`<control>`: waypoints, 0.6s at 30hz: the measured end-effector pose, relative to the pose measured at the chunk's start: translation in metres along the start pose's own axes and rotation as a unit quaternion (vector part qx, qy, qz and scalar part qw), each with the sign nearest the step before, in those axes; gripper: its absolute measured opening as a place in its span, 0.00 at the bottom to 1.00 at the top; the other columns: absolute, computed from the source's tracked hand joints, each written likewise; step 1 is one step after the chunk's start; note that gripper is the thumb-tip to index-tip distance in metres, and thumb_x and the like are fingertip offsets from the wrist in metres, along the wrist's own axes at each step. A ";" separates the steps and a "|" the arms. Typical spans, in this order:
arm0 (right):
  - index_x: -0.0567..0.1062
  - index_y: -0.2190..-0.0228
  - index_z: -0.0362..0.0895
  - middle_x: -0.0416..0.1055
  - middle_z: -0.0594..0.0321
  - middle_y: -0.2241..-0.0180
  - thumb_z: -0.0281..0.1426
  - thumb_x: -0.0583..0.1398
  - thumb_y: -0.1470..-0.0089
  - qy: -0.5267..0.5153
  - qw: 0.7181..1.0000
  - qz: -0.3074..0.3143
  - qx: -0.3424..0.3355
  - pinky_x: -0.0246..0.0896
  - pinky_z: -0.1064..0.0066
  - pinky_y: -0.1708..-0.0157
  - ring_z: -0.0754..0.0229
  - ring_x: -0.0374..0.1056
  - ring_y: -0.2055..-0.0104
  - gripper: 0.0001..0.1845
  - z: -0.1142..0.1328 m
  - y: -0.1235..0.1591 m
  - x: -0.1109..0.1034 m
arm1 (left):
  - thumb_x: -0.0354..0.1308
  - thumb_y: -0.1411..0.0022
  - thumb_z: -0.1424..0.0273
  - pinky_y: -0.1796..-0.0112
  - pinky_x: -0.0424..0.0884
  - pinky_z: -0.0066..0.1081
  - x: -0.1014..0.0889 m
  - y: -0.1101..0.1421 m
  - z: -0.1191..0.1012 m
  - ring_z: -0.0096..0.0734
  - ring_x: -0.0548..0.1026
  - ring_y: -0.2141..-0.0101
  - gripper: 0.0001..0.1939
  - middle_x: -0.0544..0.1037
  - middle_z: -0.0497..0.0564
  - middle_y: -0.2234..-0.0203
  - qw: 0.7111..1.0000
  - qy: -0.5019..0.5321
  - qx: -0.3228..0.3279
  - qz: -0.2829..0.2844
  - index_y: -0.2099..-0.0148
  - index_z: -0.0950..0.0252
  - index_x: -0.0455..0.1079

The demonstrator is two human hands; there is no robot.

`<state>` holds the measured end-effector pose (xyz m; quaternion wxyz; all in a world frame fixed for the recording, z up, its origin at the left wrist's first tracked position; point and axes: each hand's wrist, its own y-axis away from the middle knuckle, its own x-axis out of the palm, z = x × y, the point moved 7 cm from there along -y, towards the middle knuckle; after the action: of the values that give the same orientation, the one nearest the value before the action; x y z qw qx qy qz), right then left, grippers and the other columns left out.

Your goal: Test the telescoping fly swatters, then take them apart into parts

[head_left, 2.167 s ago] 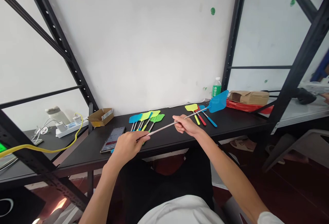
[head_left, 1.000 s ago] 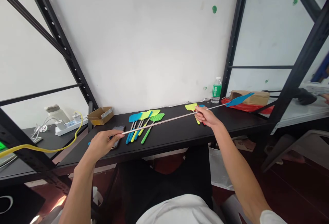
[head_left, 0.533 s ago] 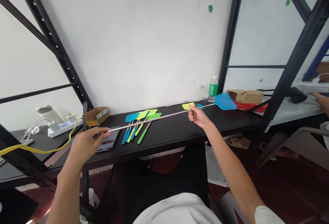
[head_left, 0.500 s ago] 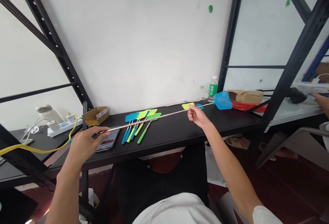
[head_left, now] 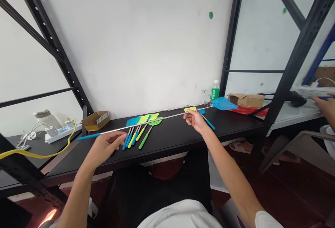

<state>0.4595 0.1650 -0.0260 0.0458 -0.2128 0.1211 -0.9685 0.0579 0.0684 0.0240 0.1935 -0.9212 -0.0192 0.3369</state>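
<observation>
While the right hand [head_left: 195,120] pinches the steel shaft of a blue fly swatter [head_left: 222,104], head out at 1 o'clock above the table [head_left: 170,147], the left hand [head_left: 106,147] sits half-open just under the shaft, contact unclear; other fly swatters [head_left: 145,119] lie fanned at 12 o'clock.

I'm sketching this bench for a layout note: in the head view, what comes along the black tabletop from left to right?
Small cardboard box → group of coloured fly swatters → the person's right hand → blue head of the held fly swatter → brown paper package
</observation>
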 end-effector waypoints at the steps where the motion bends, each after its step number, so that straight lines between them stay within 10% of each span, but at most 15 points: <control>1: 0.72 0.73 0.44 0.73 0.63 0.75 0.45 0.69 0.54 -0.007 1.000 -0.004 -0.001 0.47 0.72 0.83 0.66 0.61 0.82 0.19 -0.001 0.000 0.000 | 0.63 0.45 0.48 0.74 0.70 0.30 0.004 -0.003 0.007 0.34 0.72 0.76 0.24 0.78 0.53 0.75 1.000 0.012 -0.013 0.010 0.60 0.64 0.80; 8: 0.72 0.71 0.45 0.74 0.64 0.73 0.44 0.70 0.53 -0.059 0.998 0.029 0.001 0.47 0.73 0.82 0.67 0.60 0.81 0.18 -0.004 -0.001 0.010 | 0.62 0.45 0.45 0.79 0.66 0.27 -0.012 -0.013 0.048 0.26 0.67 0.80 0.29 0.77 0.52 0.74 0.947 0.286 -0.080 -0.121 0.55 0.65 0.75; 18: 0.76 0.68 0.43 0.77 0.60 0.69 0.42 0.67 0.50 -0.036 0.997 0.058 0.025 0.49 0.74 0.82 0.66 0.63 0.79 0.15 -0.011 0.000 0.012 | 0.51 0.36 0.55 0.81 0.60 0.27 -0.043 -0.001 0.054 0.25 0.59 0.85 0.22 0.62 0.46 0.88 0.840 0.487 -0.089 -0.224 0.76 0.64 0.65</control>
<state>0.4439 0.1651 -0.0306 0.1115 -0.2389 0.1072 -0.9586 -0.0086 0.0810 0.0131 0.1654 -0.9504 -0.1578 -0.2109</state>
